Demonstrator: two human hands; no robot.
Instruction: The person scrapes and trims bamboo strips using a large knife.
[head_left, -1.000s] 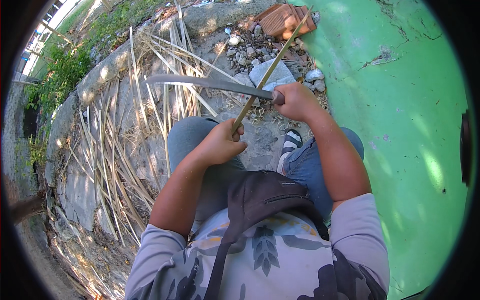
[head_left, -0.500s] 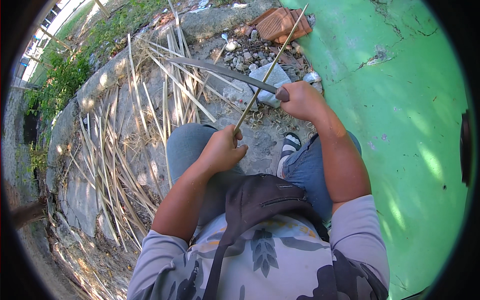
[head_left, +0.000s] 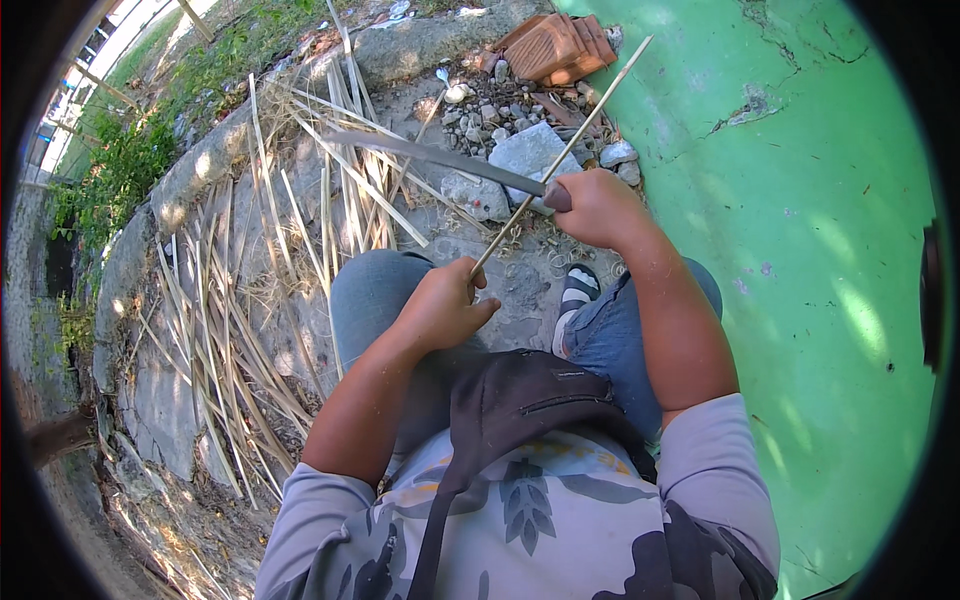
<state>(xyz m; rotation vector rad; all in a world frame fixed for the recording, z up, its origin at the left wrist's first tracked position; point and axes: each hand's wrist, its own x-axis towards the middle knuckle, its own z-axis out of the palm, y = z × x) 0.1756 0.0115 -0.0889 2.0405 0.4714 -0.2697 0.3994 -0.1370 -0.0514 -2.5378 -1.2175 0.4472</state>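
Observation:
My left hand (head_left: pixel 447 305) is closed around the lower end of a thin bamboo strip (head_left: pixel 607 100), which slants up and away to the right. In my right hand (head_left: pixel 603 208) is the dark handle of a machete (head_left: pixel 440 156). Its long grey blade points to the far left and crosses the strip near the handle. Whether the edge touches the strip I cannot tell. The blade's tip looks slightly smeared by motion. Both hands are above my knees, the right one farther out than the left.
Many pale bamboo strips (head_left: pixel 215 330) lie on the grey stone ground at left. Ahead are a whitish stone block (head_left: pixel 533 150), gravel (head_left: pixel 490 115) and stacked orange roof tiles (head_left: pixel 555 48). A green painted floor (head_left: pixel 820 300) spans the right. Plants (head_left: pixel 130 165) grow far left.
The machete and my right hand have shifted slightly left and nearer. The strip's far end has swung to the right and a little lower. My left hand has barely moved.

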